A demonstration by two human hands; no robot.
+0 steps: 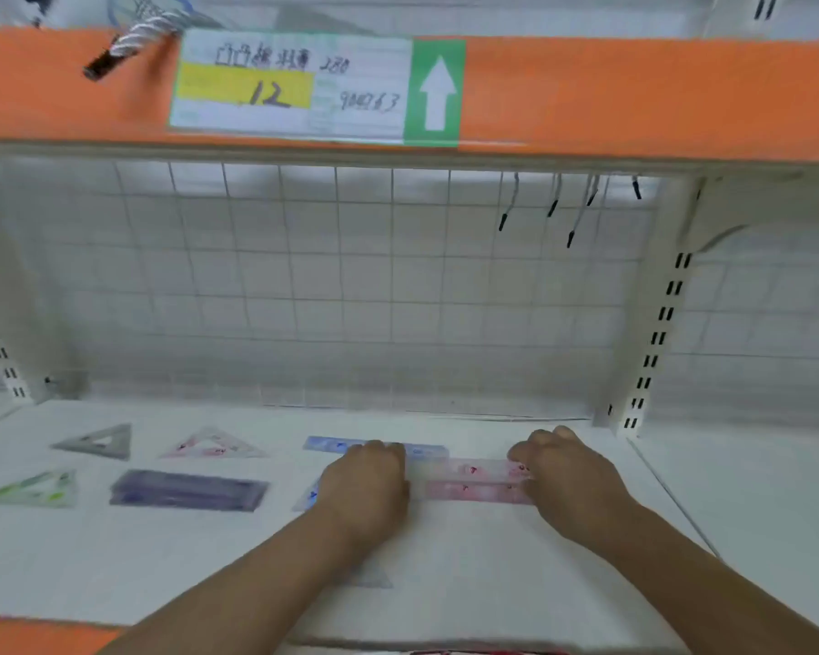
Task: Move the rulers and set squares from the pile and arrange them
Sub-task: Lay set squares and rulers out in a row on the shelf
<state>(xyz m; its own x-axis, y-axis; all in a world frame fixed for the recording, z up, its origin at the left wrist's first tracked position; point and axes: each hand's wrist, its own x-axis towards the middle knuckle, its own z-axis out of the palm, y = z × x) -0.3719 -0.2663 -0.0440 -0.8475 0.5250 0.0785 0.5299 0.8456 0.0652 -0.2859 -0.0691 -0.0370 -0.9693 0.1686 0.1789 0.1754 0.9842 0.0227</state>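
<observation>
Two pink rulers [469, 479] lie side by side on the white shelf [445, 569]. My left hand [365, 484] grips their left end and my right hand [563, 475] grips their right end, fingers curled down over them. A blue ruler [426, 450] lies just behind, partly hidden by my left hand. To the left lie a grey set square [98, 441], a pink set square [214, 444], a green set square [36, 488] and a stack of purple rulers [188, 489]. A clear set square [370, 576] shows under my left forearm.
A wire grid panel [351, 276] closes the back of the shelf. An orange shelf edge [634, 96] with a price label [294, 87] runs overhead. Slotted uprights [653, 342] stand at the right and left. Hooks [573, 215] hang at the upper right.
</observation>
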